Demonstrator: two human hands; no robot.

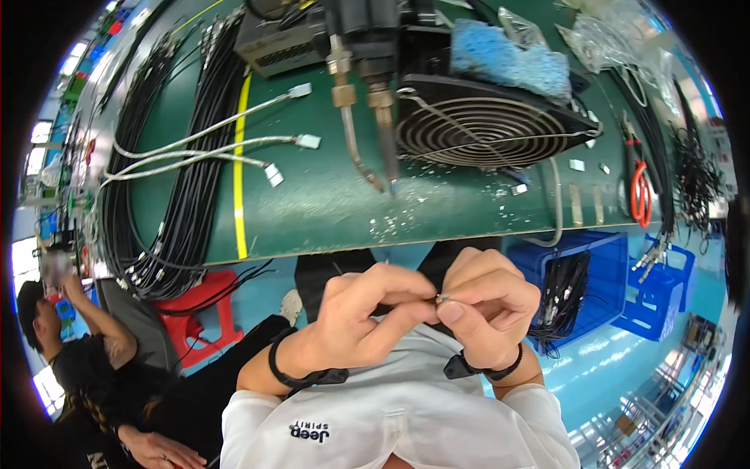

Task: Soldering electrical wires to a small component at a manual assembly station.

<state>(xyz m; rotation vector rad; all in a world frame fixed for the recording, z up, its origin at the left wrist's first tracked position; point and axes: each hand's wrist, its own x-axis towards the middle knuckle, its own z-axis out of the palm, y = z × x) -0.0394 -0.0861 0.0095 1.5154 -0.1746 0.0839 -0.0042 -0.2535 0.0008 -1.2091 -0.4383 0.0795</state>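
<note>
My left hand (373, 314) and my right hand (491, 306) meet in front of my chest, below the table's near edge. Both are closed in a pinch, fingertips almost touching. Between them shows a tiny dark piece with a pale glint (441, 298); its kind is too small to tell, and the fingers cover most of it. A black band circles each wrist. Beyond the hands, on the green table (312, 211), a soldering tool (379, 102) with a pointed tip hangs down beside a thin bent metal tube (353, 148). White scraps lie under it.
A round-grilled fan (488, 125) stands right of the tool. Black cable bundles (195, 148) and white-plugged braided cables (203, 148) lie left. Red-handled pliers (640, 191) rest at right. Below are a blue crate (609, 273) and red stool (223, 313). Another person (86, 344) sits left.
</note>
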